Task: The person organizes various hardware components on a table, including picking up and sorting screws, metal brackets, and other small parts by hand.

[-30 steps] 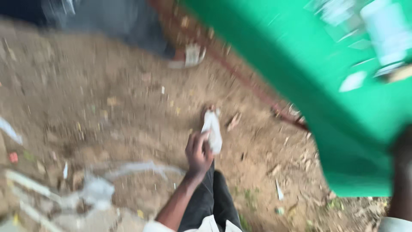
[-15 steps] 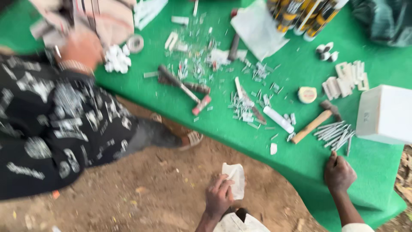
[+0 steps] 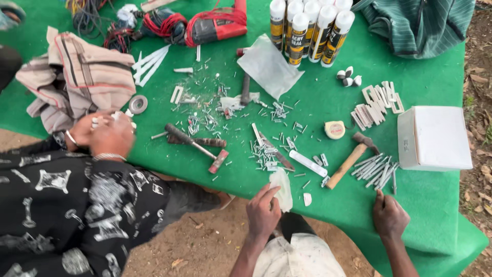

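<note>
My left hand point(image 3: 262, 211) holds a crumpled white plastic bag point(image 3: 282, 188) at the near edge of the green cloth point(image 3: 425, 200). Just beyond the bag lies a scatter of small nails point(image 3: 266, 153) and a white plastic strip point(image 3: 307, 163). My right hand point(image 3: 389, 215) rests on the cloth with curled fingers, its fingertips touching the near end of a bundle of long nails point(image 3: 379, 170). A wooden-handled hammer point(image 3: 351, 159) lies between my two hands.
Another person in a black patterned shirt point(image 3: 77, 210) bends over the cloth on the left, hands point(image 3: 100, 134) together. A white box point(image 3: 434, 137), tape measure point(image 3: 334, 130), sealant tubes point(image 3: 307, 28), a red power drill point(image 3: 215, 25), folded cloths and white clips lie on the cloth. Bare soil surrounds it.
The view swung from the bare ground up to the green cloth. My left hand brought the white bag from over the soil to the cloth's edge; my right hand moved beside the long nails.
</note>
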